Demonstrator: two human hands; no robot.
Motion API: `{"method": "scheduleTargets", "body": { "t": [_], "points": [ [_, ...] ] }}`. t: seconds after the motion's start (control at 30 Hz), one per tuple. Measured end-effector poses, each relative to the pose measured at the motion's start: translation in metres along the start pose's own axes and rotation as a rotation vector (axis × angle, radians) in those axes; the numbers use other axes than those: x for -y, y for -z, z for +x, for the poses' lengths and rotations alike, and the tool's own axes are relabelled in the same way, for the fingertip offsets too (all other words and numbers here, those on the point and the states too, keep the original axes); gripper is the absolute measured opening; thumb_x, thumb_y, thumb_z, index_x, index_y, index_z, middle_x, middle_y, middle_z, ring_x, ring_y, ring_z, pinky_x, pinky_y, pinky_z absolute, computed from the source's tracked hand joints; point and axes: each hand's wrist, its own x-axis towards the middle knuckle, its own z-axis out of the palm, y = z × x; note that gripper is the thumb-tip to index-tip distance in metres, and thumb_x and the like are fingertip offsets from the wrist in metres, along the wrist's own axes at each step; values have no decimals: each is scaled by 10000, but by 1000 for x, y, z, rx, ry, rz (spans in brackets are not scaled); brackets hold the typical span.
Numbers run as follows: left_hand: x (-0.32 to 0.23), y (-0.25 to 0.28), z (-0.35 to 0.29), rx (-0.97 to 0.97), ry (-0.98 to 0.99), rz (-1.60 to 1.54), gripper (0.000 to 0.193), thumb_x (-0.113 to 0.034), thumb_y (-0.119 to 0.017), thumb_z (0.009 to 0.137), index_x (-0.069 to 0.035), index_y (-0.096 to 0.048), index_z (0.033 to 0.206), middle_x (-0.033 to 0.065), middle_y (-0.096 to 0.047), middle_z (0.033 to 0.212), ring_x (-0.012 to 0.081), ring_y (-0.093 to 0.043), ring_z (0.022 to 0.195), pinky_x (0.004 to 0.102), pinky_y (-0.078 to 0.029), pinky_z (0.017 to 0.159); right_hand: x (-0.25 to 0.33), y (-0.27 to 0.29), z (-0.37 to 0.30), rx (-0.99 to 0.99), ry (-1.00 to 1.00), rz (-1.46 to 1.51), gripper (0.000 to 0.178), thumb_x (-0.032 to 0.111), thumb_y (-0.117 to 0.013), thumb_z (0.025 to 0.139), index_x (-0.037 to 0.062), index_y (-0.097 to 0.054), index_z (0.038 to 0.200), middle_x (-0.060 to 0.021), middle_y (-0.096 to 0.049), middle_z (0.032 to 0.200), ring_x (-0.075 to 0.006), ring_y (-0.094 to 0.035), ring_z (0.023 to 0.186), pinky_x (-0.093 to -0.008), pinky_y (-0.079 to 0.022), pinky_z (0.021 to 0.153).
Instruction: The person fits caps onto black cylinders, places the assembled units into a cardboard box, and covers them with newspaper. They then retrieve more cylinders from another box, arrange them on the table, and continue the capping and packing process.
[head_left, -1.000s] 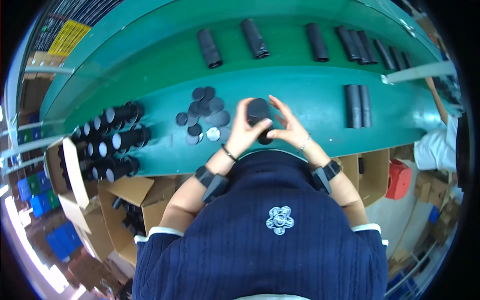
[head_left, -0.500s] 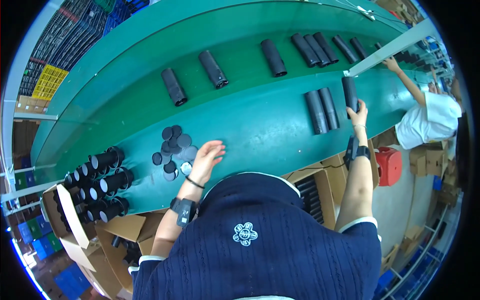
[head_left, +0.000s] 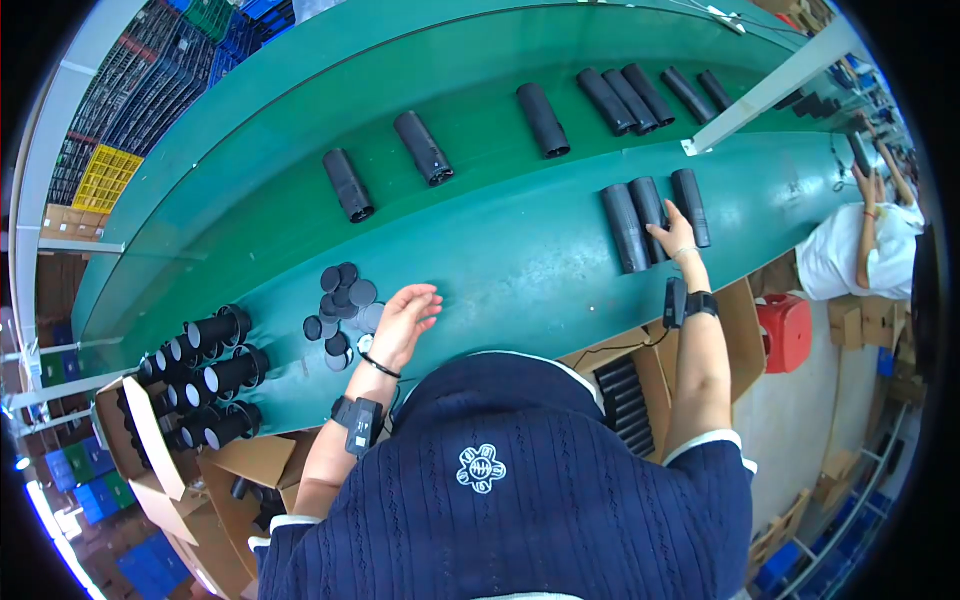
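Observation:
Three black ribbed tubes stand out on the green work surface, lying side by side: a left tube [head_left: 624, 230], a middle tube [head_left: 644, 198] and a right tube [head_left: 690, 207]. My right hand [head_left: 677, 237] is at the near end of the middle one, thumb and fingers closed around it. The right tube lies apart, just beyond my fingers. My left hand [head_left: 408, 318] hovers above the surface with loosely curved fingers, nothing in it. Beside that hand, to its left, several black round discs [head_left: 362, 292] lie in a loose pile.
Several black tubes [head_left: 543, 120] lie along the far green strip. At left, black tubes with pale ends [head_left: 222, 376] are stacked by cardboard boxes [head_left: 250, 458]. An open carton of tubes [head_left: 625, 405], a red stool [head_left: 785, 333], a metal post [head_left: 770, 90] and a co-worker [head_left: 850, 250] are rightward.
My right hand has let go of the right tube, now lying on the surface, and shifted left to the middle tube. My left hand stays about where it was.

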Motion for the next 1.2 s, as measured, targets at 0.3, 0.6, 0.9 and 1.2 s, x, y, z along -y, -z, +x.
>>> {"method": "scheduleTargets", "body": {
  "t": [0.3,0.6,0.9,1.2],
  "points": [
    [-16,-71,5,290,-475,276,653,-101,-688,841,-76,-326,1384,74,-465,1284,207,-504,1149,330,-406,989,221,-41,-128,425,351,610,755,64,-750,725,41,-386,1386,-130,-463,1338,-223,-464,1220,-390,-409,993],
    [0,-30,6,253,-516,489,701,-120,-746,799,-42,-309,1341,81,-470,1252,169,-466,1185,337,-414,995,263,-105,-153,662,118,1060,448,117,-538,912,44,-475,1350,-61,-486,1320,-195,-455,1237,-354,-382,1026],
    [13,-28,9,319,-300,-12,529,-131,-547,900,-39,-315,1367,74,-450,1252,170,-400,1223,319,-324,1036,276,-124,-159,659,103,1084,385,67,-526,887,59,-579,1268,-88,-477,1281,-199,-492,1171,-293,-408,973],
    [16,-35,11,241,-403,62,431,-116,-589,872,-54,-380,1244,49,-493,1071,113,-502,950,248,-452,797,281,-127,-169,558,168,1042,389,71,-613,846,66,-604,1235,-79,-485,1224,-190,-451,1159,-315,-348,1009]
  ]
}}
